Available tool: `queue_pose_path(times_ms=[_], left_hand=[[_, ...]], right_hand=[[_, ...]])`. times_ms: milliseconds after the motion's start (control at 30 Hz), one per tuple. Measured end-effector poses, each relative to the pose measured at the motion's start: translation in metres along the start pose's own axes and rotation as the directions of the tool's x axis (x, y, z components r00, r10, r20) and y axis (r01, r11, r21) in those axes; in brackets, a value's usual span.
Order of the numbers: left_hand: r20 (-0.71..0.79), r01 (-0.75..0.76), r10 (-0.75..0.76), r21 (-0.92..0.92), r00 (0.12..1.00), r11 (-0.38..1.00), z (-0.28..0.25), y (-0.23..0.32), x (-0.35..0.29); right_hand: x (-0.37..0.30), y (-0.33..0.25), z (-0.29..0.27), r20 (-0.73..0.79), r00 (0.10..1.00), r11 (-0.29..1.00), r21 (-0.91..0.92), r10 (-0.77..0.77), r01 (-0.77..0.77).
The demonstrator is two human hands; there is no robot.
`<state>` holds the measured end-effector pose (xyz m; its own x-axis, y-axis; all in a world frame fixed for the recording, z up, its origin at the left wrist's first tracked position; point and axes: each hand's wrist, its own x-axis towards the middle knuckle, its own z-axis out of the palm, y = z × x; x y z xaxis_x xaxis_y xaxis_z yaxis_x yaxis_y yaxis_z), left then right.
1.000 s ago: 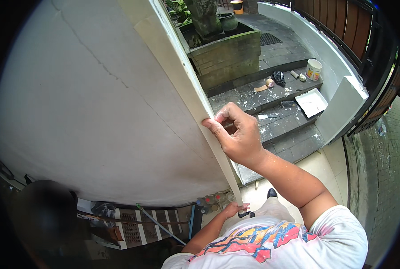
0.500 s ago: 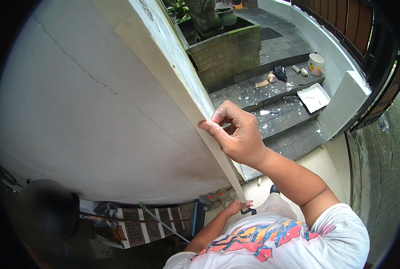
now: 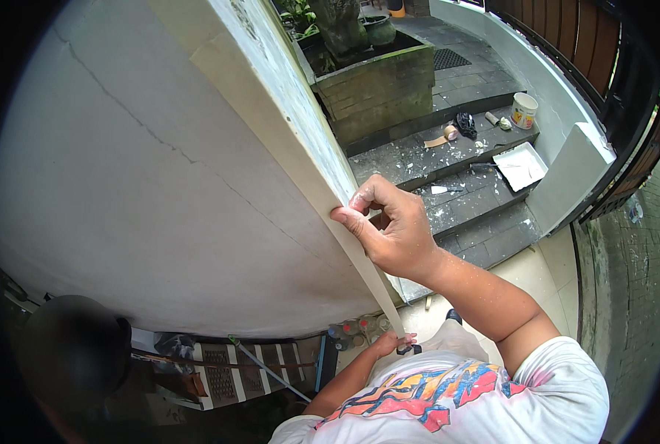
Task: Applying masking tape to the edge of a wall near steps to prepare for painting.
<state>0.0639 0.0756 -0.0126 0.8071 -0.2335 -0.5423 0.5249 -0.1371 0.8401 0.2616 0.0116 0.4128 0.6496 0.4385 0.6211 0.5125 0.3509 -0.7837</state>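
Note:
A long strip of beige masking tape (image 3: 280, 159) runs down the edge of a pale, cracked wall (image 3: 145, 207). My right hand (image 3: 396, 229) is at the wall's corner, its thumb pressed on the tape and its index finger curled round by the painted end face (image 3: 300, 111). The strip continues below that hand toward my left hand (image 3: 391, 343), low down near my body. My left fingers are closed at its lower end, though they are small and partly hidden.
Dark stone steps (image 3: 448, 166) scattered with white flakes hold a tape roll (image 3: 450, 132), a black bag (image 3: 465, 124), a white bucket (image 3: 524, 111) and a white paint tray (image 3: 521, 166). A stone planter (image 3: 378, 96) stands beyond the corner. Several bottles (image 3: 350, 328) stand at the wall's foot.
The view has shifted slightly, so the wall and steps sit a little lower in it. Both hands keep about the same places on the tape.

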Motion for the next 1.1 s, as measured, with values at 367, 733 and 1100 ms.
queue_pose_path(times_ms=[367, 733, 1100], left_hand=[[0.021, -0.047, 0.046, 0.078, 0.999, 0.996, 0.000, 0.005, 0.007], [0.062, -0.031, 0.033, -0.033, 0.997, 0.999, -0.003, -0.020, 0.022], [0.057, -0.030, 0.032, -0.027, 0.998, 0.999, -0.005, -0.008, 0.018]], right_hand=[[-0.002, 0.004, -0.003, 0.000, 1.000, 1.000, 0.001, -0.019, 0.019], [-0.001, 0.000, -0.002, 0.015, 0.999, 1.000, 0.006, 0.028, -0.029], [0.000, 0.008, -0.005, 0.045, 0.998, 0.997, -0.061, -0.049, 0.051]])
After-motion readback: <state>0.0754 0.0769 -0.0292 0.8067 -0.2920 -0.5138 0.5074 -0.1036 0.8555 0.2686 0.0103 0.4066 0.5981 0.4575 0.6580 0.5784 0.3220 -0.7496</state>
